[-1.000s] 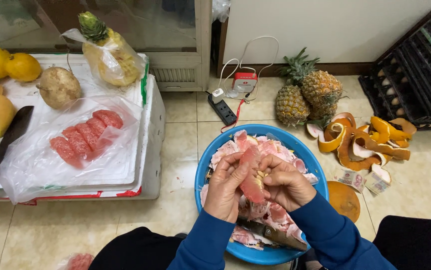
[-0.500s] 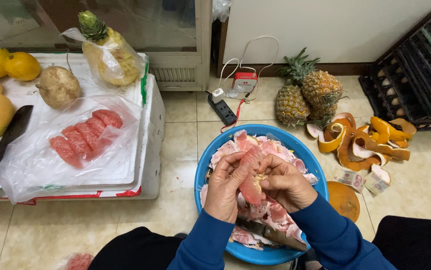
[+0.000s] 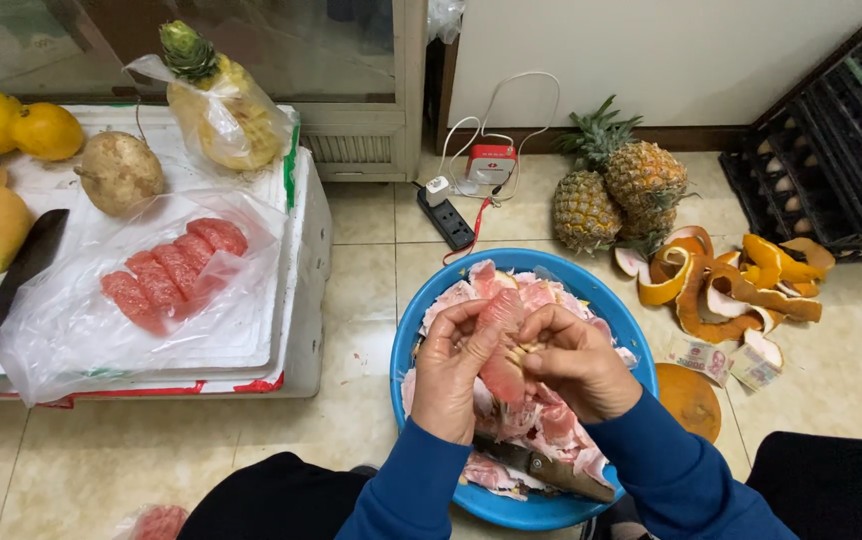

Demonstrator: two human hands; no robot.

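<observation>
We hold a pink, pulpy pomelo segment (image 3: 502, 345) over the round blue plastic basin (image 3: 411, 330) of pale peelings, its long axis running near to far, far tip up. Our left hand (image 3: 451, 375) cups its left side, fingers curled. Our right hand (image 3: 576, 360) pinches its membrane with bent fingertips.

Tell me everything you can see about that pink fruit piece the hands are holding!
The pink segment is a long wedge of citrus flesh, moist and pulpy, with pale membrane partly pulled away. It stands nearly upright above the blue bowl. The left hand grips its side; the right hand pinches near pale seeds at its inner edge.
</observation>
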